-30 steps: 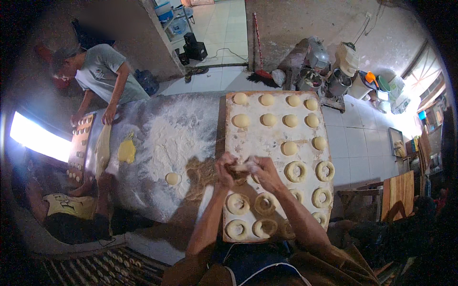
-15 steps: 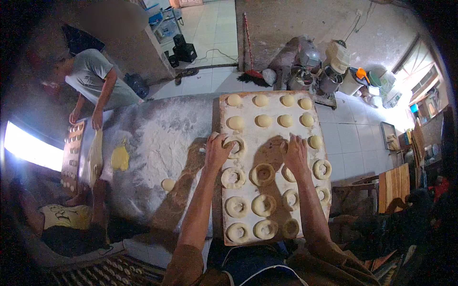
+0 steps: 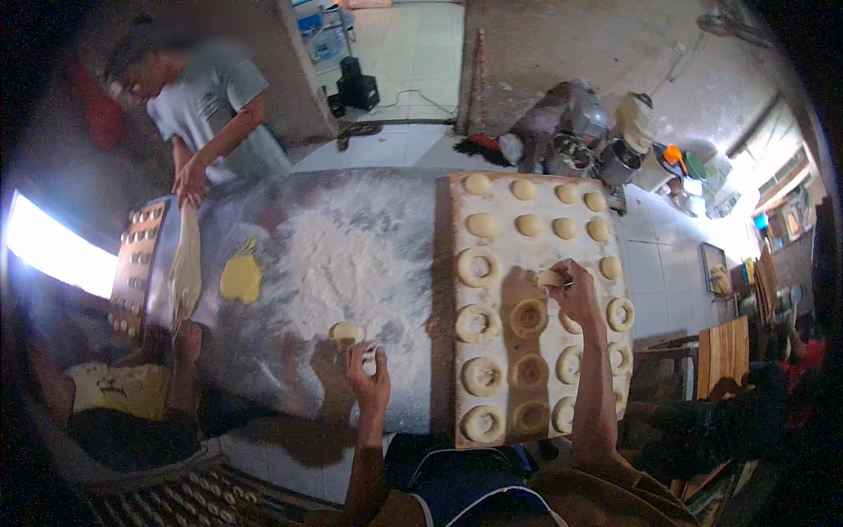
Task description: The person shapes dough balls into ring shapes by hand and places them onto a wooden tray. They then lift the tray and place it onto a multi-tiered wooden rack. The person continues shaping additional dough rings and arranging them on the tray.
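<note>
- I see the right hand [image 3: 576, 292] pinching a dough piece [image 3: 551, 279]; overgripping could dent it.
- Left hand [image 3: 369, 379] grips a pale object [image 3: 370, 358]; slipping could mark the dough ball [image 3: 345, 332].

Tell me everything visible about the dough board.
Rectangular dough board, flat, apparently wooden, with brownish edges and a pale, probably floured top. It rests on the right end of the table. Dough balls lie mostly toward its far edge, dough rings nearer. The right hand is over it; whether it touches is unclear.
</note>
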`<action>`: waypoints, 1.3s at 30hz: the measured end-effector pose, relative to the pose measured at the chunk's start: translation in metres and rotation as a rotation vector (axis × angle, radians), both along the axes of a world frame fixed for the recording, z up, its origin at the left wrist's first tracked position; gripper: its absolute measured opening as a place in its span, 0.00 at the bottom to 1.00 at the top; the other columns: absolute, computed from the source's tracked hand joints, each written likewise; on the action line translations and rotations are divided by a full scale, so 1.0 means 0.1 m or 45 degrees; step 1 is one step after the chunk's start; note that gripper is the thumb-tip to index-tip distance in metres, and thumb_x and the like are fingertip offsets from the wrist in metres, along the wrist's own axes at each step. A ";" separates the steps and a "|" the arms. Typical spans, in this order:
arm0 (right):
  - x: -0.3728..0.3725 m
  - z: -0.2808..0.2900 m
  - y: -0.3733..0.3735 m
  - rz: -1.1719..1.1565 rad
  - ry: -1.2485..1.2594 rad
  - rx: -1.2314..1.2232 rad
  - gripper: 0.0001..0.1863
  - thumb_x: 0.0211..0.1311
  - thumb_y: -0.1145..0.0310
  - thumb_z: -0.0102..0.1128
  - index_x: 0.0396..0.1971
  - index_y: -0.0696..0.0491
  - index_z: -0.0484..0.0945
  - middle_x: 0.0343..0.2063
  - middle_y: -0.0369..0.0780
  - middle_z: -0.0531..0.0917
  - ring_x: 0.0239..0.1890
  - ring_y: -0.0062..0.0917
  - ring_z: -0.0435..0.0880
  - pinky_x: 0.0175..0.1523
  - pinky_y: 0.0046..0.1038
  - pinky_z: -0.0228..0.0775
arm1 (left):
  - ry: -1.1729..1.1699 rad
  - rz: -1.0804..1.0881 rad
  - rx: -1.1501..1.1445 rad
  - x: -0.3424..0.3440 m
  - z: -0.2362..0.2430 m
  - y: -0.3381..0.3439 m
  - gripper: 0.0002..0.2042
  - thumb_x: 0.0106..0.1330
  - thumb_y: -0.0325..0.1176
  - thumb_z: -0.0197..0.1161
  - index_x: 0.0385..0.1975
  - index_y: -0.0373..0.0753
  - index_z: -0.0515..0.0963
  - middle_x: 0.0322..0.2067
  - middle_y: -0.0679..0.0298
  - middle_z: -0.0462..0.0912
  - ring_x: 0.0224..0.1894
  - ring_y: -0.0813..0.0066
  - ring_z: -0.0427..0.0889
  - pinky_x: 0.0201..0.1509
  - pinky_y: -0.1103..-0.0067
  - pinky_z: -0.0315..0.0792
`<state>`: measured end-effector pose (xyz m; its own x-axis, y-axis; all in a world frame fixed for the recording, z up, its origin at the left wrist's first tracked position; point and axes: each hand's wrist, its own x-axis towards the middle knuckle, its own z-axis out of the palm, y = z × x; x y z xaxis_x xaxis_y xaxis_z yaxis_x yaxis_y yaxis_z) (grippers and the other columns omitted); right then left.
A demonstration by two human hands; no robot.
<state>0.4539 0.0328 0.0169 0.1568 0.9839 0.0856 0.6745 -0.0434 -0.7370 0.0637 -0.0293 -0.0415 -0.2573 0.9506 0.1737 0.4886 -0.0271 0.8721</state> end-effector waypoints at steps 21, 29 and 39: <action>-2.92 -0.55 0.27 0.427 0.307 -0.214 0.21 0.43 0.75 0.70 0.32 0.56 0.65 0.24 0.41 0.78 0.28 0.21 0.79 0.31 0.24 0.72 | -0.605 -0.189 -0.129 -0.61 0.03 0.30 0.16 0.64 0.38 0.56 0.45 0.32 0.72 0.37 0.56 0.76 0.40 0.68 0.77 0.43 0.74 0.70; -3.08 -0.16 -0.15 0.299 0.702 -0.116 0.29 0.50 0.76 0.63 0.49 0.53 0.57 0.29 0.42 0.78 0.30 0.23 0.79 0.34 0.26 0.72 | -0.448 -0.381 -0.172 -0.55 -0.13 0.38 0.15 0.67 0.40 0.53 0.44 0.34 0.72 0.36 0.61 0.76 0.39 0.74 0.75 0.40 0.78 0.71; -2.79 -0.65 -0.15 0.390 0.286 -0.014 0.17 0.62 0.67 0.48 0.51 0.51 0.67 0.37 0.45 0.77 0.38 0.28 0.76 0.43 0.28 0.68 | -1.660 -0.669 -0.280 -0.53 0.14 0.23 0.22 0.55 0.17 0.56 0.50 0.41 0.64 0.38 0.68 0.69 0.40 0.76 0.72 0.41 0.81 0.69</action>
